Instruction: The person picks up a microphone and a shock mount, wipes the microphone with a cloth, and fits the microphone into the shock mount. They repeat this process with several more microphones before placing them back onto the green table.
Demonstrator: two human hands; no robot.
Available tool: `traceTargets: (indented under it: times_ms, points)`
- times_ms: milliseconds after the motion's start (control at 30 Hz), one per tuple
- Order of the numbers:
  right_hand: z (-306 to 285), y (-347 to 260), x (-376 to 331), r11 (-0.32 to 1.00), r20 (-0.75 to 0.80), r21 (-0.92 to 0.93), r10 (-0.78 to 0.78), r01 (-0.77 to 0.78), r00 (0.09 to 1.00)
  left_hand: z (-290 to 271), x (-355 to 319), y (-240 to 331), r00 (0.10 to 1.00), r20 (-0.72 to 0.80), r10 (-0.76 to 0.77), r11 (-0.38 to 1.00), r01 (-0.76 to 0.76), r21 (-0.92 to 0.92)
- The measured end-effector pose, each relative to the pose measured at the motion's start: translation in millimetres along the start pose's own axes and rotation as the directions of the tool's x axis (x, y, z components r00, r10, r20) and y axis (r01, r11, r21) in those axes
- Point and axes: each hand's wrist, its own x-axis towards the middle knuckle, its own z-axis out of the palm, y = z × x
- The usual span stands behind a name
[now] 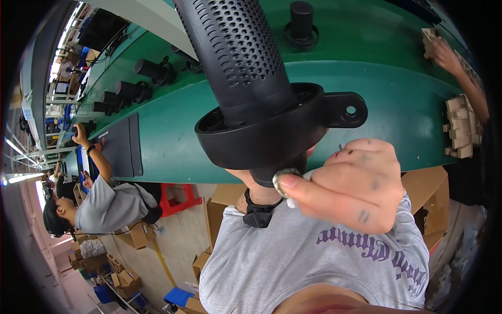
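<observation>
A big black perforated tube with a wide ring collar and a mounting ear [261, 120] fills the middle of the view, held up close. My left hand [244, 183] grips it from underneath and is mostly hidden by the collar; a black watch [258, 214] sits on that wrist. My right hand [355, 188] is curled into a fist just right of the tube's lower end. Its thumb presses on that end, and a small white scrap [309, 175] shows at the fingers.
A green conveyor belt [157, 152] runs behind, carrying more black tubes [151, 70] [302, 21] and a black mat [123, 146]. A seated co-worker [104, 201] reaches onto it at left. Another person's hand [444, 52] is by cardboard pieces [460, 125]. Below lie a red crate [175, 199] and boxes.
</observation>
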Motion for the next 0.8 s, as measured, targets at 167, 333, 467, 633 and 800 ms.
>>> traceTargets:
  times_ms: [167,333,467,633,800]
  points:
    - [-13,-7,5,0.998,0.117,0.013,-0.062,0.061,0.991,5,2,1,0.999,0.039,-0.02,1.0,0.021,-0.009]
    - [-28,-15,2,0.986,0.204,0.164,-0.035,0.001,0.978,5,0,3,0.998,0.049,-0.028,1.0,0.028,-0.001]
    - [-40,-2,-5,0.987,0.147,0.151,0.034,-0.057,0.989,7,0,0,0.998,0.056,-0.028,1.0,0.029,-0.012]
    - [-41,-2,-3,0.995,0.115,0.066,0.061,-0.069,0.991,9,-1,1,0.998,0.062,-0.032,0.999,0.034,-0.021]
    - [-33,-2,-4,0.997,0.051,0.031,0.065,-0.067,0.997,8,2,-1,0.997,0.067,-0.036,0.998,0.039,-0.039]
